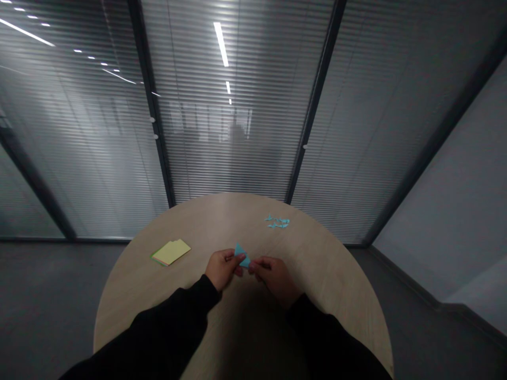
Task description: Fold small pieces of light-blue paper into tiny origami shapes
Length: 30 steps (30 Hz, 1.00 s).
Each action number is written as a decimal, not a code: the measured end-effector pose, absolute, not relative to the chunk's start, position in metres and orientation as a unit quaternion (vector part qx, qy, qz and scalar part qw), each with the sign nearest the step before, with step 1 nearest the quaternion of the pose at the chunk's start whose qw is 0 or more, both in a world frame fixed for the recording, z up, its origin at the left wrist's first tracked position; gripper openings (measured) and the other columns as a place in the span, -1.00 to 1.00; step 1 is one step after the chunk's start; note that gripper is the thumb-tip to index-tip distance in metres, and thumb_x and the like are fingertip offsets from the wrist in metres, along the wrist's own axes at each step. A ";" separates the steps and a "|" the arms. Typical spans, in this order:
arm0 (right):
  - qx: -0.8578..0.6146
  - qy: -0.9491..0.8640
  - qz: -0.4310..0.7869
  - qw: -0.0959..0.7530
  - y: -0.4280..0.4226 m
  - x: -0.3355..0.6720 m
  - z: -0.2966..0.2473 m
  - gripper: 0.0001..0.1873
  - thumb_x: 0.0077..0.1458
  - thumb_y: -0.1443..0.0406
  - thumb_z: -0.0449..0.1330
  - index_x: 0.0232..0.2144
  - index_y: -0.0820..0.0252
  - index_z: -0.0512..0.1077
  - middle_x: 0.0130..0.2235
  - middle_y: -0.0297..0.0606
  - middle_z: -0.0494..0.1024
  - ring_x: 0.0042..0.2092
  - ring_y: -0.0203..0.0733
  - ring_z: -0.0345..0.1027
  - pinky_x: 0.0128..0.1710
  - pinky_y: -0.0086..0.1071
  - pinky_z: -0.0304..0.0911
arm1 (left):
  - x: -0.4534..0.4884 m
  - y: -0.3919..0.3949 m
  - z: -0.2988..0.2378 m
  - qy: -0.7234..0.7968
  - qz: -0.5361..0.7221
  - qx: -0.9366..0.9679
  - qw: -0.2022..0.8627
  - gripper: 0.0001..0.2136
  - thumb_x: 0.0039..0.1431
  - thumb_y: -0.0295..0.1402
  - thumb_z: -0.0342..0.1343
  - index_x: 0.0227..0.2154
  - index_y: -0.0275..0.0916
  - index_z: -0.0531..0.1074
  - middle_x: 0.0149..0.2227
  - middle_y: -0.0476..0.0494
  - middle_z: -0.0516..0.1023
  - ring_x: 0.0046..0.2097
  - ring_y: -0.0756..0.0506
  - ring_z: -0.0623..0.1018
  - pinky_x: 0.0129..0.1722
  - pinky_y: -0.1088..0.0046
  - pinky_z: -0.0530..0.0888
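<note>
A small piece of blue paper (241, 254), folded into a triangle, is held between my two hands above the near half of the table. My left hand (222, 267) pinches it from the left, with the thumb lying across its face. At its lower right corner, the closed fingertips of my right hand (275, 275) grip the paper's edge. Several small folded blue paper pieces (278, 221) lie in a loose group on the tabletop, beyond my right hand. To the left of my left hand rests a stack of yellow paper sheets (172, 252), with green and pinkish edges showing beneath.
The round wooden table (130, 295) has its far edge close to a glass partition with blinds (233, 169). Dark frame posts (317, 100) divide the glass. A pale wall (455, 211) stands on the right, and grey floor (51, 301) surrounds the table.
</note>
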State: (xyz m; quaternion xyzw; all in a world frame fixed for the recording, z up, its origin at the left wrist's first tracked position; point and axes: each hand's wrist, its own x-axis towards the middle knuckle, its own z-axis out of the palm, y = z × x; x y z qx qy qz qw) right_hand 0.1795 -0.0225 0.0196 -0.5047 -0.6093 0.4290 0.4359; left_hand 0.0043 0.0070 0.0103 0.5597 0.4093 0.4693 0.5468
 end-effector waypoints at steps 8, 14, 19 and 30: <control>-0.514 -0.654 0.375 0.409 -0.018 0.184 0.012 -0.73 0.07 0.16 0.20 -0.51 0.24 0.50 -0.57 -0.35 0.43 -0.51 -0.28 0.24 -0.49 -0.43 0.09 | 0.006 0.004 0.014 0.395 0.428 0.578 0.572 -0.59 -0.11 0.00 0.33 -0.47 -0.30 0.52 -0.57 -0.06 0.50 -0.59 0.03 0.38 -0.62 0.52 0.32; -0.517 -0.679 0.336 0.399 -0.023 0.181 0.019 -0.75 0.11 0.19 0.18 -0.51 0.23 0.47 -0.55 -0.36 0.44 -0.49 -0.28 0.26 -0.46 -0.43 0.10 | 0.005 0.004 0.014 0.444 0.424 0.593 0.521 -0.60 -0.05 0.02 0.27 -0.51 -0.30 0.52 -0.70 0.06 0.33 -0.66 0.08 0.23 -0.67 0.56 0.10; -0.518 -0.689 0.310 0.402 -0.022 0.183 0.019 -0.78 0.10 0.24 0.17 -0.52 0.24 0.46 -0.51 -0.31 0.49 -0.44 -0.24 0.32 -0.42 -0.43 0.12 | -0.008 0.023 0.011 0.477 0.518 0.508 0.496 -0.61 -0.05 0.00 0.28 -0.40 -0.29 0.54 -0.64 0.07 0.36 -0.65 0.10 0.22 -0.67 0.58 0.10; -0.522 -0.686 0.313 0.398 -0.019 0.183 0.015 -0.75 0.12 0.20 0.16 -0.50 0.22 0.47 -0.49 -0.30 0.52 -0.42 -0.22 0.36 -0.38 -0.41 0.17 | -0.006 0.019 0.013 0.375 0.402 0.582 0.599 -0.62 -0.11 -0.07 0.37 -0.42 -0.34 0.55 -0.55 -0.02 0.47 -0.57 0.08 0.31 -0.59 0.57 0.20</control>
